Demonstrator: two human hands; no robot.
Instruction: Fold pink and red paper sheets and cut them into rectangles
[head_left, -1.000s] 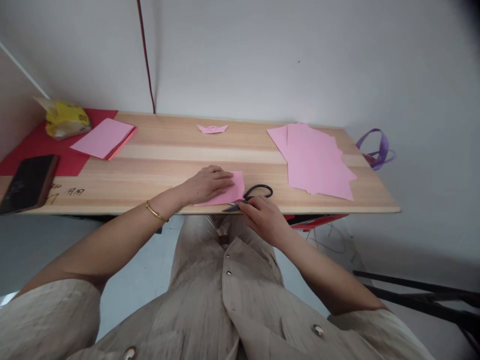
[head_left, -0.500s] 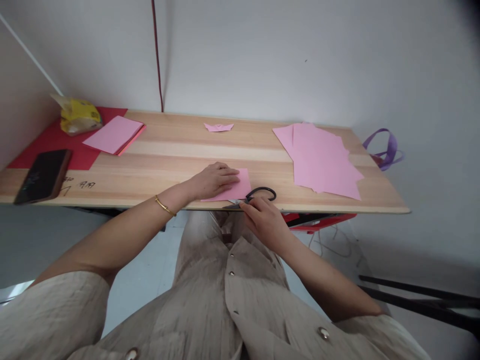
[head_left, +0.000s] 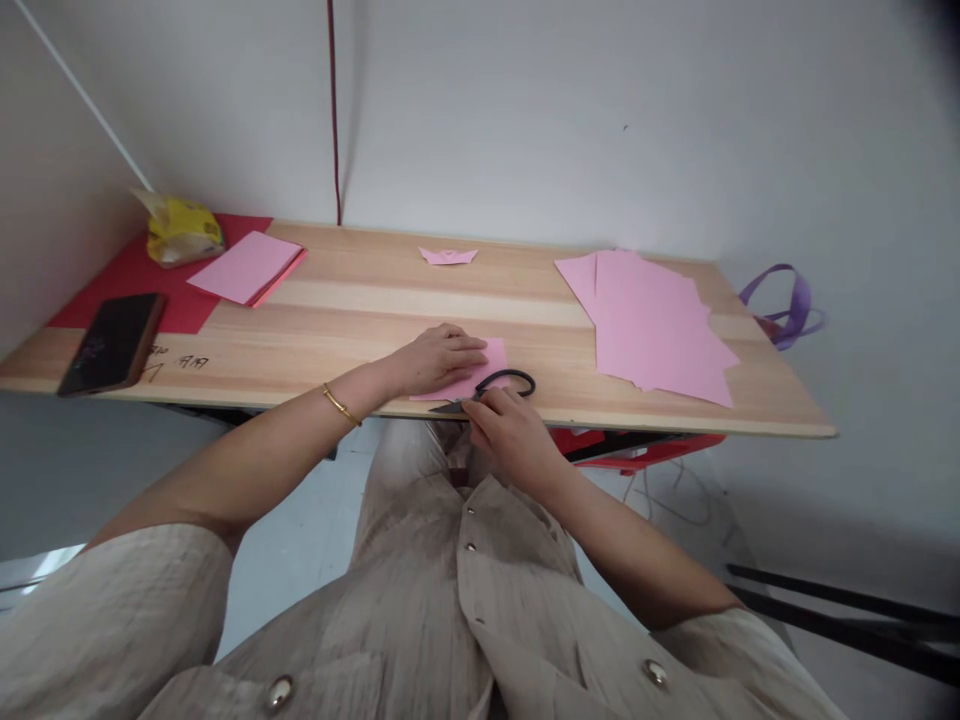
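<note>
A piece of pink paper (head_left: pixel 496 352) lies at the table's front edge. My left hand (head_left: pixel 442 360) rests on it with fingers stretched out, pressing it flat and covering much of it. My right hand (head_left: pixel 514 430) is closed on a pair of black-handled scissors (head_left: pixel 531 378), one handle loop rising above my fingers. Pointing left, the blades sit along the front edge of the paper; whether they are cutting into it I cannot tell.
A small folded pink paper shape (head_left: pixel 448 257) lies at the back. Several pink sheets (head_left: pixel 652 320) overlap on the right. To the left are a phone (head_left: pixel 112 343), a stack of pink and red paper (head_left: pixel 246 268), a yellow tissue pack (head_left: pixel 184 232) and a red sheet (head_left: pixel 180 312).
My right hand and the scissors have shifted left along the paper's front edge. The left hand stays on the paper. The camera view has turned slightly left.
</note>
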